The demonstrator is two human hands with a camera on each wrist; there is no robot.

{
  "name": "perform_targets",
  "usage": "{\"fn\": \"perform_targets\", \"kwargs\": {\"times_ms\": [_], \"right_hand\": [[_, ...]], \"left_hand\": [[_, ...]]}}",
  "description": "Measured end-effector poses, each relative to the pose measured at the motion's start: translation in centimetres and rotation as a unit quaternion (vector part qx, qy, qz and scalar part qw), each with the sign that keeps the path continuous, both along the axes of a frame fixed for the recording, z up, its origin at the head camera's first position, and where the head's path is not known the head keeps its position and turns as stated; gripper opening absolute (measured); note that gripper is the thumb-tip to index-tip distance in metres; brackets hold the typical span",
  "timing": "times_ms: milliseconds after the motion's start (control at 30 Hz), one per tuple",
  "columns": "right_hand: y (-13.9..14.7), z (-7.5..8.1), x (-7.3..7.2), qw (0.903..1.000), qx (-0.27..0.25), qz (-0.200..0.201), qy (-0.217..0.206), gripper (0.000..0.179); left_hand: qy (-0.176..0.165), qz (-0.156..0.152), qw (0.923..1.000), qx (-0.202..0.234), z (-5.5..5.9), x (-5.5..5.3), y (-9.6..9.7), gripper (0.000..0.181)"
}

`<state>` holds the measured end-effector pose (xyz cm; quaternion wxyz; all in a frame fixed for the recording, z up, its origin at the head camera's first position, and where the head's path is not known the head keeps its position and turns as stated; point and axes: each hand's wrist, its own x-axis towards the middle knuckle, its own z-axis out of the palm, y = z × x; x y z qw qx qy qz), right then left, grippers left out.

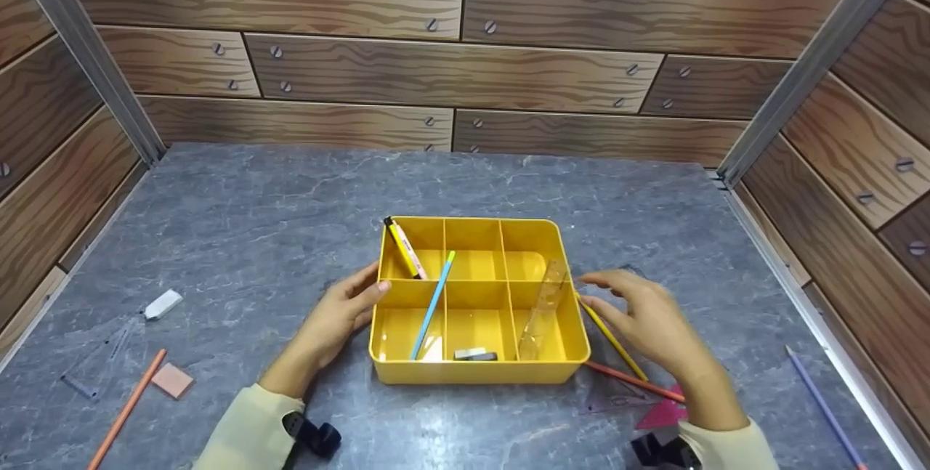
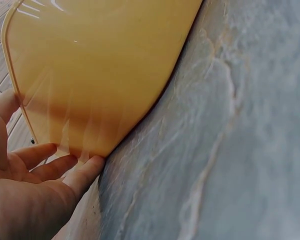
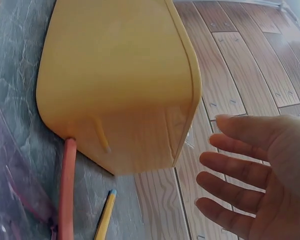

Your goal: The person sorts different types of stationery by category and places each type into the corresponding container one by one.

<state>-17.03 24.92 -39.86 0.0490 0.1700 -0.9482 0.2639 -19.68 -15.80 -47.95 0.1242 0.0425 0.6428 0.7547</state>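
A yellow six-compartment box [image 1: 501, 373] sits on the table. My left hand [image 1: 336, 316] touches its left wall with extended fingers, the thumb at the rim; the left wrist view shows fingertips against the wall [image 2: 100, 65]. Beside the right wall, my right hand [image 1: 650, 319] hovers with spread fingers, apart from the box in the right wrist view. A yellow marker [image 1: 402, 246] and a pinkish pen lean in the back-left compartment. A blue pencil [image 1: 433, 306] leans in the front-left one, a clear ruler [image 1: 536, 317] at the right. Small white and grey blocks [image 1: 470, 353] lie front middle.
By the box's right side lie a yellow pencil [image 1: 621, 348], a red pencil [image 1: 639, 381] and a pink piece [image 1: 660, 415]. A purple pencil [image 1: 821, 401] is far right. At left are an orange pencil [image 1: 129, 408], a pink square [image 1: 173, 381] and a white block [image 1: 163, 304].
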Motion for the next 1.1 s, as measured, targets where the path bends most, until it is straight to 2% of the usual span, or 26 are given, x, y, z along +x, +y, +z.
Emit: {"fn": "perform_targets", "kwargs": {"times_ms": [367, 733, 1100], "right_hand": [[1.9, -0.2, -0.3, 0.9998, 0.017, -0.009, -0.01, 0.042], [2.7, -0.4, -0.6, 0.9965, 0.058, -0.037, -0.047, 0.047], [3.5, -1.7, -1.3, 0.9928, 0.077, -0.038, -0.084, 0.053]], "left_hand": [[-0.005, 0.0, 1.0, 0.002, 0.3, -0.1, 0.2, 0.07], [-0.004, 0.003, 1.0, -0.004, 0.1, 0.1, 0.0, 0.069], [0.002, -0.006, 1.0, -0.006, 0.1, 0.0, -0.1, 0.069]]}}
